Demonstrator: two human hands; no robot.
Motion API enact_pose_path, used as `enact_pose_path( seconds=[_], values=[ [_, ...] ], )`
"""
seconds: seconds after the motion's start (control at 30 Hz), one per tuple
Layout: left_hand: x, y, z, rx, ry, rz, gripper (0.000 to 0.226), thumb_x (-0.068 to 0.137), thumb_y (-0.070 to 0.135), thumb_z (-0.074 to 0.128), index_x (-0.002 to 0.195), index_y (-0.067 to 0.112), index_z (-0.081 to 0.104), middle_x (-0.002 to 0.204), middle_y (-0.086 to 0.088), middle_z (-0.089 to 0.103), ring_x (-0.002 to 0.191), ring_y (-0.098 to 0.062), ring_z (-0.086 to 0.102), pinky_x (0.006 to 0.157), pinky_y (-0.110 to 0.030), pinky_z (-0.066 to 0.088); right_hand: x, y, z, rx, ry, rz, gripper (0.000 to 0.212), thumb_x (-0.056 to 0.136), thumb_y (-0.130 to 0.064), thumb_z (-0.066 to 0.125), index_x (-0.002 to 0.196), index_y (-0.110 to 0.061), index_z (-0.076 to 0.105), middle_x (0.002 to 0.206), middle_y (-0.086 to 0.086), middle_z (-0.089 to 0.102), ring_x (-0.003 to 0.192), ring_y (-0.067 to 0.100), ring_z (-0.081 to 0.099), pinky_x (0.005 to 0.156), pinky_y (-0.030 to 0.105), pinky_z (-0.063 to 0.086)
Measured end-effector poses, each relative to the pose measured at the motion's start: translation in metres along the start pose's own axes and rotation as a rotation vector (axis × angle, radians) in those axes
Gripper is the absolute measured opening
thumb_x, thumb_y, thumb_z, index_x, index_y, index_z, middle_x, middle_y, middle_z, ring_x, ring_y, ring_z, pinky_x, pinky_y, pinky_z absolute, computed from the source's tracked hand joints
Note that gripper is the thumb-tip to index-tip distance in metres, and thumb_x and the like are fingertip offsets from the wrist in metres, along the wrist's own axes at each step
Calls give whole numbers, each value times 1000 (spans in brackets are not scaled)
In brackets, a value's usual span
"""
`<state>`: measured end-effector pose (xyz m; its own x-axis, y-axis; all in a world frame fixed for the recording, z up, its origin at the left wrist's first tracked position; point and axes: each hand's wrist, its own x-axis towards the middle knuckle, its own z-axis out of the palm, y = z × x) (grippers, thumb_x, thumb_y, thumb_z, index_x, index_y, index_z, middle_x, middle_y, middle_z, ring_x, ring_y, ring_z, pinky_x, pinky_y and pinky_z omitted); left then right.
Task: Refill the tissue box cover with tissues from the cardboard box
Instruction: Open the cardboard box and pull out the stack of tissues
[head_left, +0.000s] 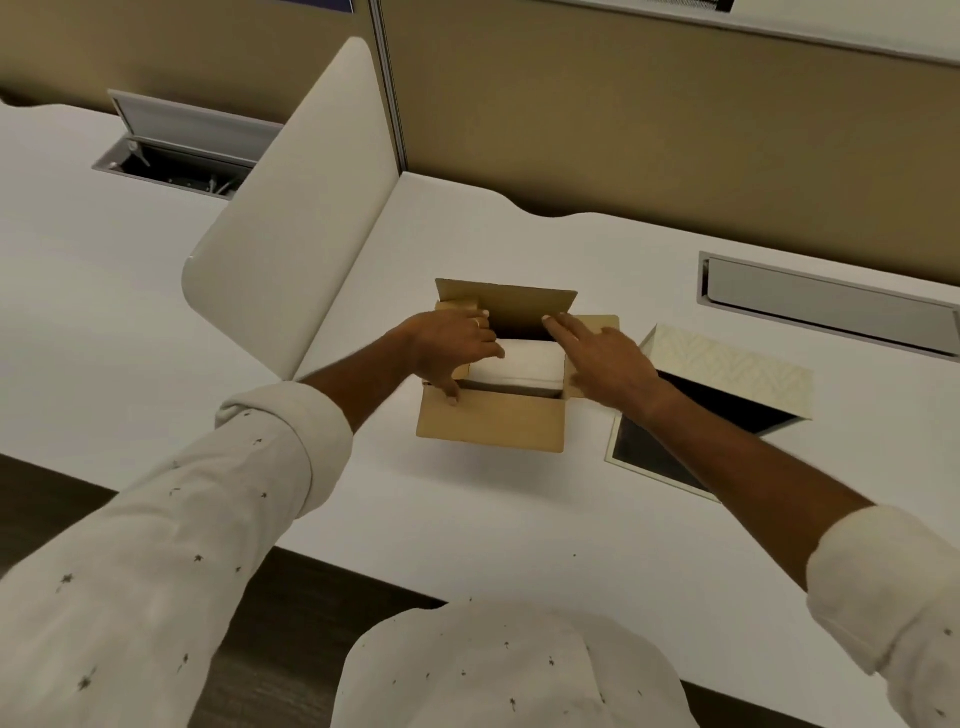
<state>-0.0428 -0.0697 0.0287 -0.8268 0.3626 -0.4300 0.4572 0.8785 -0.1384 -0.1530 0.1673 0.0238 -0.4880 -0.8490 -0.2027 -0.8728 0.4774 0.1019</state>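
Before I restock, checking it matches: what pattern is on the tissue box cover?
A cream herringbone weave on the tissue box cover, head view.

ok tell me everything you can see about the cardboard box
The cardboard box is small, plain brown and stands on the white desk, left of the tissue box cover. Its top is open: the far flap stands upright, the near flap folds toward the camera, and side flaps splay out. A white stack of tissues shows inside. The left hand rests on its left side with the thumb on the near flap; the right hand reaches over its right edge.
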Motion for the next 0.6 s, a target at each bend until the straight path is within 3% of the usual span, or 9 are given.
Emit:
enact_pose_path(
  seconds=[0.07, 0.13, 0.17, 0.27, 0.37, 0.43, 0.53, 0.6],
  values=[
    [-4, -2, -5, -1, 39, -19, 93, 72, 59, 78, 146, 19, 41, 142, -6, 54, 127, -25, 52, 109, -37, 39, 6, -9, -3, 4, -3, -49, 109, 76, -9, 83, 159, -18, 14, 166, 13, 20, 85, 28, 71, 78, 39, 60],
    [-13, -6, -8, -17, 43, -85, 100, 66, 66, 78, 147, 20, 39, 140, -3, 53, 119, -24, 56, 92, -35, 49, 12, -13, -6, 41, -19, -85, 123, 69, -14, 90, 160, -20, 8, 169, 12, 2, 100, 32, 69, 73, 37, 61],
    [-18, -9, -8, -26, 44, -131, 105, 63, 72, 76, 147, 21, 38, 139, -3, 53, 115, -24, 58, 85, -35, 51, 15, -13, -7, 74, -14, -89, 129, 66, -16, 93, 160, -21, 4, 169, 10, -8, 114, 37, 64, 75, 39, 62],
    [-32, -18, -3, -69, 83, -290, 119, 58, 87, 64, 149, 20, 29, 145, -5, 47, 110, -29, 63, 69, -36, 50, 25, -9, -9, 217, -3, -68, 143, 59, -21, 97, 160, -23, -5, 166, 5, -27, 147, 45, 28, 93, 47, 59],
    [-37, -24, 8, -107, 96, -419, 140, 51, 91, 64, 157, 19, 7, 166, -8, 18, 126, -36, 55, 80, -45, 55, 33, -5, -9, 267, -37, -57, 149, 56, -27, 98, 159, -22, -10, 164, 5, -32, 151, 46, 15, 104, 51, 51],
    [-34, -23, 16, -198, 82, -444, 153, 44, 90, 69, 158, 21, -5, 169, -8, -2, 142, -41, 37, 93, -54, 52, 37, -3, -6, 288, -43, -59, 151, 55, -29, 98, 159, -24, -11, 163, 5, -33, 152, 46, 12, 106, 51, 49],
    [-22, -21, 22, -316, 5, -458, 164, 37, 86, 76, 157, 20, -14, 166, -12, -20, 151, -46, -11, 113, -67, 27, 42, 0, -2, 290, -70, -59, 151, 56, -36, 97, 159, -25, -13, 163, 5, -33, 154, 44, 2, 111, 52, 43],
    [-13, -23, 21, -334, -53, -467, 168, 35, 83, 79, 157, 19, -18, 163, -16, -25, 146, -47, -25, 118, -69, 12, 46, 4, -1, 268, -129, -43, 152, 56, -42, 96, 158, -27, -15, 163, 5, -33, 154, 43, -4, 112, 58, 39]
  ],
)
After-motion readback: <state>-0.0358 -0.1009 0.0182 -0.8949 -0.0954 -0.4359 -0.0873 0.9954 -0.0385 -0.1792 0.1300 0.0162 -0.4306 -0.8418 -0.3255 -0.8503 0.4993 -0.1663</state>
